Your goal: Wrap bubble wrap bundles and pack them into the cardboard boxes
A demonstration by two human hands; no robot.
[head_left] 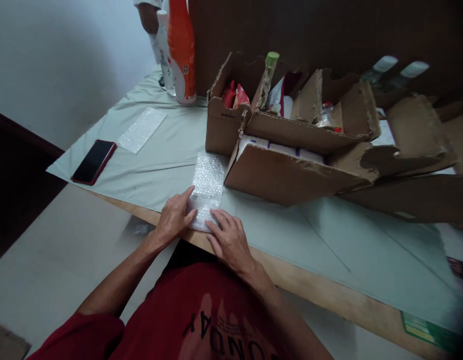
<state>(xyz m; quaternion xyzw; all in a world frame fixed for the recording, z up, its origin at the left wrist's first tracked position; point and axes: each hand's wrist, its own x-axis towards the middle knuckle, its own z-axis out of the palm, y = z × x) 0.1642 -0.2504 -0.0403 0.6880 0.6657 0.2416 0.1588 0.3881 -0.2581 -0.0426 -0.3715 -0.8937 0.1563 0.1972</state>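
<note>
A strip of bubble wrap (208,184) lies on the pale green cloth near the table's front edge. My left hand (175,216) rests flat on its near left corner, fingers pointing toward the middle. My right hand (230,239) lies flat on the near right corner, fingers spread over the wrap's end. Neither hand grips anything; both press the sheet down. Just beyond the wrap stands a torn cardboard box (287,172).
The box holds several packets and a green-capped bottle (267,77). A second bubble wrap piece (142,129) and a red-cased phone (94,161) lie at left. An orange bottle (182,50) and a clear bottle stand at the back, by another person's arm (148,15).
</note>
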